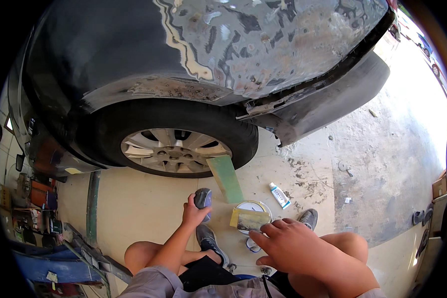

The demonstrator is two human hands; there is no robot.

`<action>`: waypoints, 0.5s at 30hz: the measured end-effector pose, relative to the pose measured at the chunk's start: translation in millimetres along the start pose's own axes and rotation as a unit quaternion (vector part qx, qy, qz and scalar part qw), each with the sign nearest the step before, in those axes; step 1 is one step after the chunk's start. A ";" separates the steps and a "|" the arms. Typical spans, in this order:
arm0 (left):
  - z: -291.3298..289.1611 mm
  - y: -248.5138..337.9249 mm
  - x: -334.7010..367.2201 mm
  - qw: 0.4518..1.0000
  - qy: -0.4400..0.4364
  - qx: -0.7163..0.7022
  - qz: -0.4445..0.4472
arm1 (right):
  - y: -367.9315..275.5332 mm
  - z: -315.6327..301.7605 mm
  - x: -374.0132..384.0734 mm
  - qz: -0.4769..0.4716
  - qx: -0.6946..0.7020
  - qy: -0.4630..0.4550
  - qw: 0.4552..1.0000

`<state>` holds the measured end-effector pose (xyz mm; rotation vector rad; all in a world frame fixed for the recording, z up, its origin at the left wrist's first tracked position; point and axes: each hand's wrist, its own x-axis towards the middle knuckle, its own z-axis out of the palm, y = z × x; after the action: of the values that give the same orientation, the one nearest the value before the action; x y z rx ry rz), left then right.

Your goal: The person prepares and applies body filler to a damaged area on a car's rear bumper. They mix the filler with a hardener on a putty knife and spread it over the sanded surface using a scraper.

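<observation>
My left hand is wrapped round a dark, rounded hand sanding block with a purplish edge, held up over the floor in front of the wheel. Fingers apart, my right hand hovers with nothing in it, over my right knee. Just beyond its fingertips a round tin stands on the floor. Across the tin's top lies a yellowish, grey-smeared flat piece. A green flat board leans against the tyre, and a white and blue tube lies right of the tin.
The dark car's wheel is straight ahead. Its panel above is sanded in grey and beige patches, and the bumper hangs loose at the right. Blue car parts lie at lower left; shoes stand at the right.
</observation>
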<state>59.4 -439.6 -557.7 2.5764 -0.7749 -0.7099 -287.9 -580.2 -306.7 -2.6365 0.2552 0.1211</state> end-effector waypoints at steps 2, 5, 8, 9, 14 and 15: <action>-40.7 39.4 -22.4 0.985 0.068 -0.025 0.155 | -5.6 2.8 -0.3 -0.001 -0.020 -0.005 1.000; -106.3 104.4 -65.7 0.889 0.209 -0.020 0.406 | -3.3 2.3 3.0 -0.034 -0.005 0.054 0.998; -162.0 147.0 -83.9 0.807 0.310 0.008 0.503 | 5.6 -26.7 25.9 -0.024 -0.016 0.298 0.954; -173.4 158.8 -84.5 0.770 0.345 0.018 0.537 | 11.7 -37.6 34.2 0.000 -0.013 0.376 0.927; -205.0 214.4 -77.5 0.669 0.414 0.096 0.610 | 52.6 -84.0 71.4 0.115 -0.124 0.515 0.841; -207.0 223.9 -75.1 0.650 0.421 0.117 0.622 | 54.7 -83.0 71.2 0.145 -0.128 0.475 0.858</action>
<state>28.3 -532.5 -259.4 1.4685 -1.8731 0.9747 -225.9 -678.3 -268.3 -2.6653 1.0150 -1.1485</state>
